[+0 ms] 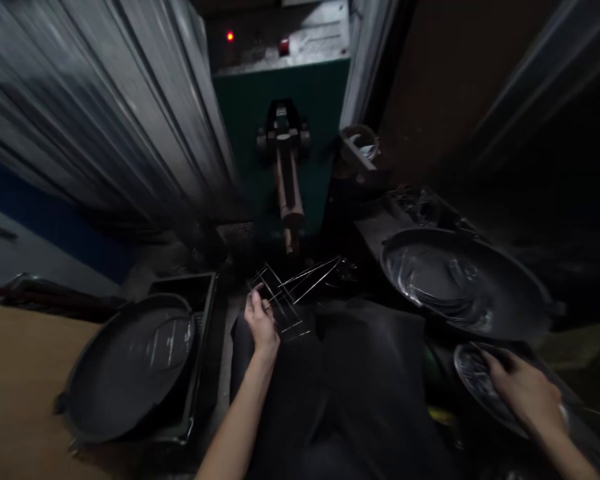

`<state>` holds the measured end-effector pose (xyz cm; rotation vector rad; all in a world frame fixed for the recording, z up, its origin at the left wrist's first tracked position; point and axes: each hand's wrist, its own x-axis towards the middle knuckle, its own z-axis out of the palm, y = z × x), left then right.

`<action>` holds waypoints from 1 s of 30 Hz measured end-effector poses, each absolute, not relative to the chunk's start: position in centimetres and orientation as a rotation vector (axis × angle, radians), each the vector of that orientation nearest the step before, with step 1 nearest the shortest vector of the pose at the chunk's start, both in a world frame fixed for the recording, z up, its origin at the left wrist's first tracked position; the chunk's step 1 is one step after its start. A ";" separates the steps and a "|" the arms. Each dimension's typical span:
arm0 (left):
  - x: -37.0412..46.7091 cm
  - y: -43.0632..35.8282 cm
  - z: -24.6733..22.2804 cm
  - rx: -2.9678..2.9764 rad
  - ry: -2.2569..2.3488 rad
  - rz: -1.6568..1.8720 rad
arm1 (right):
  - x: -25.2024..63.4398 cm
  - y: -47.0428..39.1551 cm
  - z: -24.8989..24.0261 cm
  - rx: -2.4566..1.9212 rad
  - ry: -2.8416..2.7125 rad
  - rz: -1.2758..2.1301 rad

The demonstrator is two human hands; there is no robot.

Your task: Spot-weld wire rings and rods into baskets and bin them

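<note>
My left hand (261, 323) pinches a thin bent-wire frame (285, 303), with rectangular loops and a long pointed part reaching to the right. This frame is just below the copper-coloured arm (289, 193) of a green machine (237, 110). Out to the right, my right hand (525, 390) is over a small round bowl (463, 367) of shiny small metal pieces. Its fingers look curled together at the bowl, blurred by motion; what they hold, if anything, cannot be made out. Dark cloth (370, 373) lies across my lap.
On the left, a large dark round pan (105, 387) holding a few wire pieces rests on a metal rack (200, 373). Another large pan (515, 280) with bundled wire loops stands on the right. Corrugated metal sheeting (130, 100) rises at left. A red light (231, 37) glows on the machine.
</note>
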<state>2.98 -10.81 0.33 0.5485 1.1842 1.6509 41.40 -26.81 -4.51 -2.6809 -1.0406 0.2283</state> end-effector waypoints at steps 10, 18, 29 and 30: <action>1.1 -10.0 -0.2 0.531 1.138 1.706 | 19.0 -12.0 3.1 -1.346 -0.566 1.208; -0.3 -8.7 -0.6 0.591 1.248 1.695 | 15.4 -9.3 4.3 -1.112 -0.308 1.359; -0.8 -7.9 -0.7 0.626 1.311 1.639 | 14.9 -8.5 5.0 -1.158 -0.161 1.390; -0.9 -7.8 -0.8 0.633 1.320 1.635 | 14.8 -8.4 5.0 -1.165 -0.154 1.390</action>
